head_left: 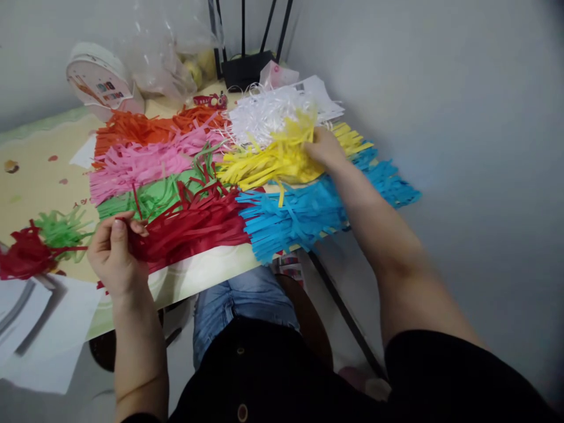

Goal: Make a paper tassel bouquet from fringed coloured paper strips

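Observation:
My left hand [118,249] is closed in a pinch at the left end of the red fringed paper [198,226], with a thin red strip running left from it to a red bunch [27,251]. My right hand [324,148] is closed on the yellow fringed paper [275,158], part of it raised. Below the yellow lies blue fringed paper [293,217]. Green [161,194], pink [145,161] and orange [154,129] fringed paper lie in rows beyond the red. White shredded strips [264,114] sit behind the yellow.
At the back of the table [39,153] stand a white round-topped box [103,79], a clear plastic bag [161,56] and a black router [247,69] with upright antennas. A green bunch [61,228] and white paper [57,335] lie at left. The wall is close on the right.

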`<state>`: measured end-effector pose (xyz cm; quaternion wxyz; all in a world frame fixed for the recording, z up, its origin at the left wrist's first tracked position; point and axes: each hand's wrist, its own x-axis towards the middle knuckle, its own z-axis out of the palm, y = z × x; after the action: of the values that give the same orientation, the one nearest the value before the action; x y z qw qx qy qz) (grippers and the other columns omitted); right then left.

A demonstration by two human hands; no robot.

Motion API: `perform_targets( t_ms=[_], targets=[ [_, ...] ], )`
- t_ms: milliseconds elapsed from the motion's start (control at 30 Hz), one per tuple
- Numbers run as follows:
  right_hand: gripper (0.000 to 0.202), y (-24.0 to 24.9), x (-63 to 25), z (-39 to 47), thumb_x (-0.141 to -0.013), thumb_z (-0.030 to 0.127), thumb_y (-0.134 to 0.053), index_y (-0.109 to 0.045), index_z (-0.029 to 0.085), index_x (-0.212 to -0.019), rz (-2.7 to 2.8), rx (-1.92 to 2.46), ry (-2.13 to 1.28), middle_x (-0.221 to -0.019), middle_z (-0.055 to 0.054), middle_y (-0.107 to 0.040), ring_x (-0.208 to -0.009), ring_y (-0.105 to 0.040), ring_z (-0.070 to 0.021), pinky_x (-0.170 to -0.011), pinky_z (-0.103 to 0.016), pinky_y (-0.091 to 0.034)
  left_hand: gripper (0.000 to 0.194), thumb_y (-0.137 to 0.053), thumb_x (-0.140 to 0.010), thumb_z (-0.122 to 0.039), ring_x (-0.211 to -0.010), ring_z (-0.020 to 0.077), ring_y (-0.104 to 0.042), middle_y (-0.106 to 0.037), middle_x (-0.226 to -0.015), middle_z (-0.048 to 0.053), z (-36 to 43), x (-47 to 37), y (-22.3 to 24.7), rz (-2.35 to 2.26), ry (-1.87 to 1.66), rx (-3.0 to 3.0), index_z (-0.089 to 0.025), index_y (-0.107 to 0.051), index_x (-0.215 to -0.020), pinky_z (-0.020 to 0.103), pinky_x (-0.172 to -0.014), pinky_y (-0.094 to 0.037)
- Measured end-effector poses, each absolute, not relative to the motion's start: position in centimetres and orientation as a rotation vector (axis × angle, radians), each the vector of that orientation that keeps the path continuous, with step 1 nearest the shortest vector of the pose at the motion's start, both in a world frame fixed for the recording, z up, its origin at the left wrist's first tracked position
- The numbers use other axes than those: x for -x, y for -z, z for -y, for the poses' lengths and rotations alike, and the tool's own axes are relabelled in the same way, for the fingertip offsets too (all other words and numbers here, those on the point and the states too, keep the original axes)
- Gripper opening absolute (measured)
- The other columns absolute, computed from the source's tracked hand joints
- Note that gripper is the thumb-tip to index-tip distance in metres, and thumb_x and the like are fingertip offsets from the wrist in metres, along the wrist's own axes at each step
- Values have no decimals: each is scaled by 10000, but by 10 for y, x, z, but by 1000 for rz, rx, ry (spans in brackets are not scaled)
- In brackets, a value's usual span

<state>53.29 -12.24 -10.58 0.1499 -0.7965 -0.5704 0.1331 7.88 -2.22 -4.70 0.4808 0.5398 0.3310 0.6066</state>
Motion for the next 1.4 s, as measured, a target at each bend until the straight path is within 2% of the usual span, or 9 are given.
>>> perform_targets(
  t_ms=[133, 233, 333, 433, 600, 700, 933, 1267, 1400],
  targets=[
    [624, 74, -519, 161, -944, 433, -653, -536, 399, -1556, 1410, 2366, -145, -1472, -43, -698, -1425, -599, -439, -1190, -722, -475, 272, -939, -757, -416, -538, 77, -571, -649, -597, -27, 24, -75, 43, -805, -1482, -1343, -177, -825, -819, 240, -657, -573],
    [557, 60, -475, 175, -950, 228, -532, -629, 368, -1481, 1530, 2224, -36, -1544, -13, -636, -1501, -533, -314, -1326, -558, -388, 265, -938, -759, -405, -519, 80, -568, -652, -581, -27, 27, -74, 40, -789, -1531, -1379, -170, -829, -812, 238, -638, -565],
    [449, 66, -432, 165, -933, 154, -469, -804, 193, -1229, 1793, 2178, -276, -1356, -105, -757, -1306, -684, -279, -1180, -419, -516, 268, -933, -773, -412, -515, 81, -578, -660, -577, -24, 31, -75, 38, -777, -1548, -1407, -169, -836, -828, 247, -666, -584],
    [428, 84, -415, 143, -953, 171, -470, -835, 103, -1166, 1881, 2404, -461, -1216, -197, -806, -1169, -746, -333, -1041, -410, -554, 267, -924, -779, -426, -509, 82, -572, -653, -563, -24, 36, -77, 37, -770, -1544, -1416, -177, -838, -818, 272, -717, -606],
    [469, 99, -424, 119, -998, 221, -479, -760, 116, -1358, 1862, 2443, -340, -1321, -213, -770, -1212, -721, -336, -1032, -395, -530, 187, -900, -807, -395, -540, 97, -567, -661, -581, -21, 45, -72, 39, -820, -1498, -1401, -216, -850, -834, 276, -693, -575],
    [432, 102, -426, 113, -982, 256, -548, -770, 100, -1319, 1890, 2434, -346, -1282, -215, -783, -1192, -724, -339, -1000, -381, -543, 180, -890, -825, -374, -553, 93, -583, -668, -594, -10, 46, -66, 40, -811, -1495, -1403, -199, -854, -849, 273, -712, -573],
    [408, 104, -424, 105, -923, 128, -507, -786, 85, -1217, 1906, 2521, -350, -1223, -230, -796, -1155, -748, -348, -965, -374, -562, 131, -856, -865, -337, -605, 110, -613, -695, -640, 6, 48, -60, 40, -796, -1490, -1457, -212, -880, -896, 246, -654, -516],
    [339, 105, -418, 110, -938, 161, -503, -796, 115, -1102, 1961, 2588, -306, -1168, -216, -808, -1126, -742, -335, -954, -372, -553, 267, -810, -917, -467, -617, 96, -643, -711, -681, 4, 38, -51, 56, -865, -1410, -1567, -206, -860, -937, 218, -670, -541],
    [373, 96, -415, 122, -967, 214, -476, -772, 113, -1169, 1924, 2621, -271, -1137, -229, -809, -1074, -757, -338, -910, -370, -547, 229, -816, -901, -420, -631, 104, -676, -713, -684, -6, 35, -44, 58, -896, -1440, -1584, -196, -841, -939, 228, -684, -566]
  ],
)
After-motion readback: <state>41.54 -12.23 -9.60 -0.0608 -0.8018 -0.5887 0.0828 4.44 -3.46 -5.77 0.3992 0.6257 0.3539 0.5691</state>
